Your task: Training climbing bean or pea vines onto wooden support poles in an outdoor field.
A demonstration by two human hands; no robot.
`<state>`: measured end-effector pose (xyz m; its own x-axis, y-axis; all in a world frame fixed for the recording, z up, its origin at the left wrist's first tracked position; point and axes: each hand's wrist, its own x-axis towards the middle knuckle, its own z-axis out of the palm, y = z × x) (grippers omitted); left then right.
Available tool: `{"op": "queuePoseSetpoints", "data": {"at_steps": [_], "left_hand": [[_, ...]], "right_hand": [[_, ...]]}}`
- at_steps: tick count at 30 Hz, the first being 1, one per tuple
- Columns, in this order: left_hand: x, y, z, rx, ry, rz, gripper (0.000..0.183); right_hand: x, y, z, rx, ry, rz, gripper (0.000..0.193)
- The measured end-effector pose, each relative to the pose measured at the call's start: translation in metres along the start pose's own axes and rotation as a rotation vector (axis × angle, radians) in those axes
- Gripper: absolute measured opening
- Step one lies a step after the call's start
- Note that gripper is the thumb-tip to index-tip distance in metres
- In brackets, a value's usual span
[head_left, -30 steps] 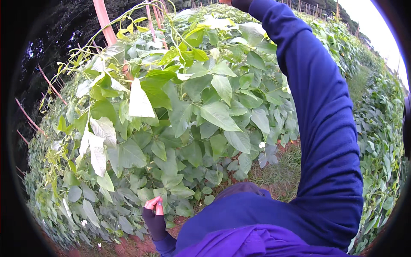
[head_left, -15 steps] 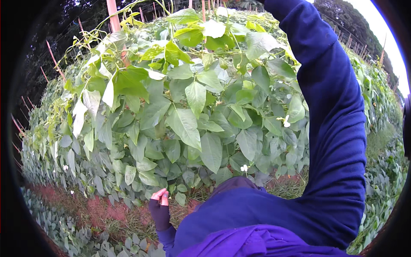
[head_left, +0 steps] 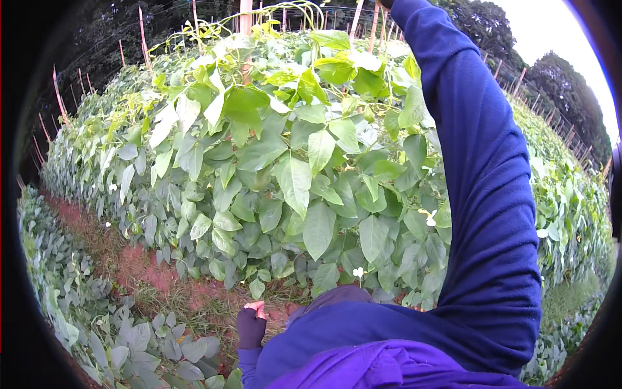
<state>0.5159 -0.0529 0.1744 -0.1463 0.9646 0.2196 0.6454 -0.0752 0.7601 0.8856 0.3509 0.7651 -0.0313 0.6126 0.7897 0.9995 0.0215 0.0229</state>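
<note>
The person wears a creased navy long-sleeved top [head_left: 489, 194], purple cloth [head_left: 382, 366] and a dark fingerless glove [head_left: 251, 329].

dark trees [head_left: 562, 91] behind; bright pale sky [head_left: 531, 26] upper right; reddish soil [head_left: 146, 266], patchy grass [head_left: 170, 305].

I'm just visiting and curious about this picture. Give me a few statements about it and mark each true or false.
1. The left hand wears a dark glove that leaves the fingertips bare. True.
2. The right arm hangs straight down. False: it is raised toward the upper edge of the picture.
3. A white flower shows low on the leafy vines. True.
4. The whole right hand is in view. False: the upper edge cuts most of it off.
5. The right sleeve is yellow. False: it is dark blue.
6. Stakes stand among the plants. True.
</note>
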Motion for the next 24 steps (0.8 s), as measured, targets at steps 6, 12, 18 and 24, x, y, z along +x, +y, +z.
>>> {"op": "queuePoseSetpoints", "data": {"at_steps": [6, 12, 18, 24], "left_hand": [[-0.081, -0.128, 0.041, 0.063, 0.049, -0.287, 0.021], [-0.155, -0.173, 0.073, -0.093, 0.016, -0.729, 0.018], [-0.229, -0.231, 0.082, -0.495, 0.193, -1.351, 0.015], [-0.258, -0.296, 0.110, -0.399, 0.051, -1.297, 0.017]], "right_hand": [[0.027, -0.022, 0.030, -0.422, -0.296, -0.016, 0.025], [0.041, -0.038, 0.042, 0.254, -0.769, 0.013, 0.021], [0.042, 0.074, 0.064, 0.538, -0.678, -0.438, 0.026], [0.065, 0.061, 0.104, 0.325, -0.250, -0.685, 0.033]]}}
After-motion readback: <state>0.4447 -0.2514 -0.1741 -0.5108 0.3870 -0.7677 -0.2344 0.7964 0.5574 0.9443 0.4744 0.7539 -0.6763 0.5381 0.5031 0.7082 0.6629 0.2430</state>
